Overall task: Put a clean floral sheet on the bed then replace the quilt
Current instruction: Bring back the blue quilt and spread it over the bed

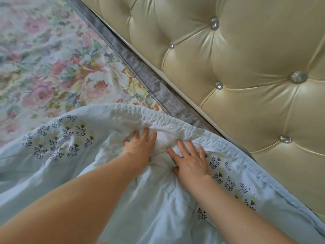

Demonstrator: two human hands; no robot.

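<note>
A floral sheet [58,67] with pink roses covers the bed at the upper left. Over its near part lies a pale blue quilt [144,199] printed with small dark sprigs, its stitched edge curving close to the headboard. My left hand [139,147] lies on the quilt just below that edge, with its fingertips dug into a bunched fold of the cloth. Beside it, my right hand [190,162] presses flat on the quilt, fingers spread and straight, thumb tucked against a crease.
A cream tufted headboard [246,59] with shiny buttons fills the right side. A grey strip of the bed frame [140,67] runs diagonally between the headboard and the sheet.
</note>
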